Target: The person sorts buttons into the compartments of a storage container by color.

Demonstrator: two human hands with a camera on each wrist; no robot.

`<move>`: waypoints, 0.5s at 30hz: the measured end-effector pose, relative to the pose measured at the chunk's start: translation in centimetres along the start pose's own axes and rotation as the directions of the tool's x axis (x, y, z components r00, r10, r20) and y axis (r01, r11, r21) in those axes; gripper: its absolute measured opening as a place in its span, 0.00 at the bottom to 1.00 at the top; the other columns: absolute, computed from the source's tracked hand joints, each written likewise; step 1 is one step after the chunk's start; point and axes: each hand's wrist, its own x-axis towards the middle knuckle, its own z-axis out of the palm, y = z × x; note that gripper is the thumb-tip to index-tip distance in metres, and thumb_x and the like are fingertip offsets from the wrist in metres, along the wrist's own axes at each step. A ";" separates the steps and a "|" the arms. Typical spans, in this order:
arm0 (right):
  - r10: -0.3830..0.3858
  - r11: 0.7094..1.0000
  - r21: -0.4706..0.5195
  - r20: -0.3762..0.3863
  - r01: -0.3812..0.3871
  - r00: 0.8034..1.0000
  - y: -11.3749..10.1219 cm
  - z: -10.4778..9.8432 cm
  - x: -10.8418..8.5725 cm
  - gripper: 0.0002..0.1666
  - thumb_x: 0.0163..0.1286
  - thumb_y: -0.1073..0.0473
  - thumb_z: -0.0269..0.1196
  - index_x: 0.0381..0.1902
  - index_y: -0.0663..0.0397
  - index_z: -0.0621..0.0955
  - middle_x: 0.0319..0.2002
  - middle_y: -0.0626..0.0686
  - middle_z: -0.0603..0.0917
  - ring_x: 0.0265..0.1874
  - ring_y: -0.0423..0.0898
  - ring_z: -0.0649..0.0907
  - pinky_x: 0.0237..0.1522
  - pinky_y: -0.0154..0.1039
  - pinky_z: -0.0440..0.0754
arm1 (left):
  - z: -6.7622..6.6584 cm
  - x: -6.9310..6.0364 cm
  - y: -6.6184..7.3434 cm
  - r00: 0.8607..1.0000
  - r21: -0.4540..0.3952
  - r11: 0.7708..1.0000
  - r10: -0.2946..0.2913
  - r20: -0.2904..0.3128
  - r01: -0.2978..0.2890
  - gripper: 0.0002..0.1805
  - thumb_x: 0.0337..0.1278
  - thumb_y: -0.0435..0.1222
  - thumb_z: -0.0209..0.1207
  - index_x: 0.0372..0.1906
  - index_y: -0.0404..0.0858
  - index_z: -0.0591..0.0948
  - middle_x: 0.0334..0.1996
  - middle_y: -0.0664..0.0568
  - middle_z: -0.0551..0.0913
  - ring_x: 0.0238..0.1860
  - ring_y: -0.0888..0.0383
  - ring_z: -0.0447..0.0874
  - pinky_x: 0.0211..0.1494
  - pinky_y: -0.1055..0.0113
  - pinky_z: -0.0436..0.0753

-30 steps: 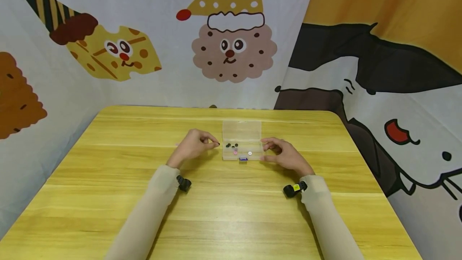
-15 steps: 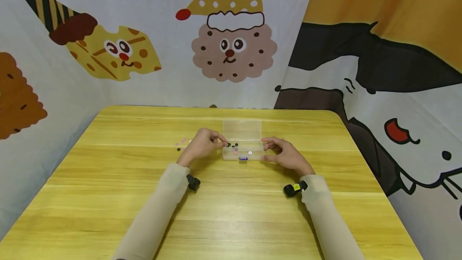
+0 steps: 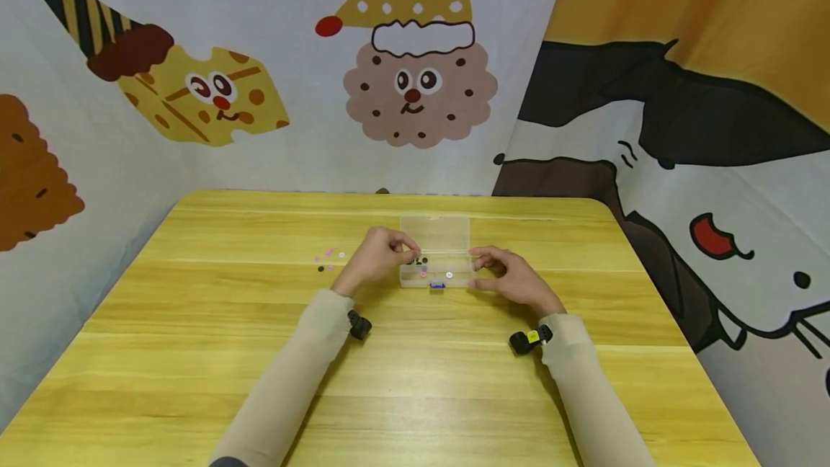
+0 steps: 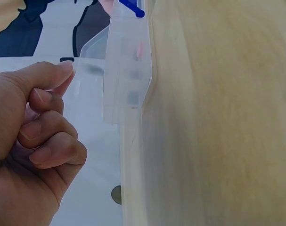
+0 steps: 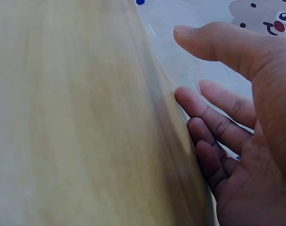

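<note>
A clear plastic box (image 3: 462,265) stands near the far middle of the table, its lid (image 3: 434,234) raised at the back. Inside are black buttons (image 3: 424,260) at the left, a pink button (image 3: 424,274) and a white button (image 3: 449,275) along the front. Above the box's left end, my left hand (image 3: 378,256) pinches a small black button (image 4: 66,59) between thumb and index finger; its other fingers curl inward. My right hand (image 3: 512,279) stays at the right end of the box, fingers loosely bent against it and thumb (image 5: 213,40) held apart from them.
Left of the box lie several loose buttons: pink (image 3: 329,251), white (image 3: 342,255) and black (image 3: 320,269). A blue latch (image 3: 437,285) is on the box's front. Behind the wooden table (image 3: 402,380) hangs a printed cloth (image 3: 272,13).
My left hand has moved right, carrying the black button from beside the box to over its left end. Loose buttons behind that hand have come into sight. The right hand has stayed put.
</note>
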 end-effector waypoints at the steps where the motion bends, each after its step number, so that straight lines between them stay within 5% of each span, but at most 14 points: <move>1: 0.004 1.000 0.001 0.000 -0.004 1.000 0.0 0.0 0.0 0.36 0.65 0.60 0.74 0.70 0.57 0.75 0.54 0.62 0.83 0.52 0.56 0.82 0.58 0.49 0.75 | 0.1 0.1 0.1 1.000 0.000 1.000 -0.005 -0.004 0.005 0.05 0.67 0.38 0.67 0.39 0.42 0.91 0.21 0.51 0.79 0.19 0.62 0.65 0.23 0.72 0.65; 15: 0.002 1.000 -0.001 -0.006 -0.002 1.000 0.0 0.1 0.0 0.36 0.65 0.60 0.74 0.70 0.57 0.75 0.53 0.62 0.83 0.52 0.57 0.82 0.57 0.48 0.75 | -0.1 -0.1 0.1 0.999 -0.029 0.999 -0.032 -0.023 0.032 0.06 0.68 0.39 0.66 0.40 0.43 0.90 0.19 0.52 0.75 0.18 0.60 0.64 0.23 0.69 0.66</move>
